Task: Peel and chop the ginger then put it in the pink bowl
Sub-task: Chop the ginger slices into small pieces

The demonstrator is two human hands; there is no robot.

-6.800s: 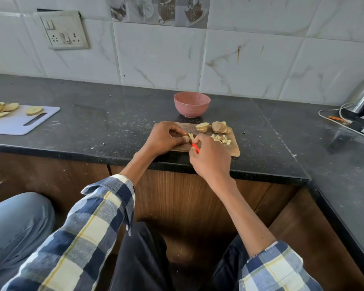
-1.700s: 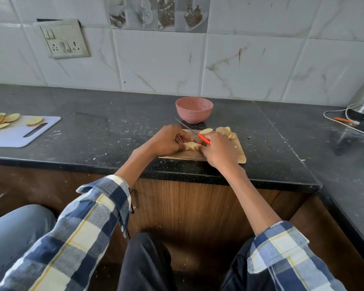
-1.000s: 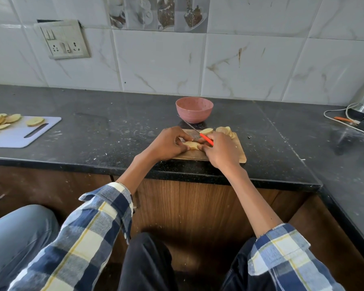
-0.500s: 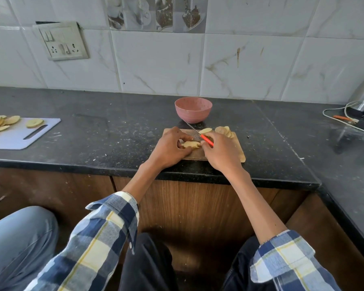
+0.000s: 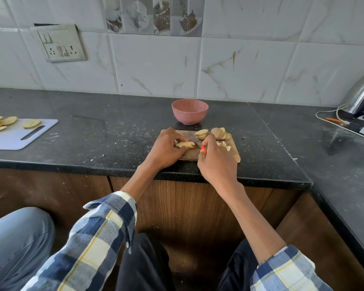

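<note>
Pinched in the left grip (image 5: 166, 149), the ginger slice (image 5: 185, 145) is steadied on the board (image 5: 232, 156); a knife (image 5: 203, 148), apparently mid-cut, is clasped by the right grip (image 5: 216, 162).

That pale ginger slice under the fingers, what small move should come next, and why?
Probably press the orange-handled knife down through the flat pale ginger slice. The left hand pins it on the wooden chopping board, the right hand holds the blade at its end, and the pink bowl looks empty.
</note>
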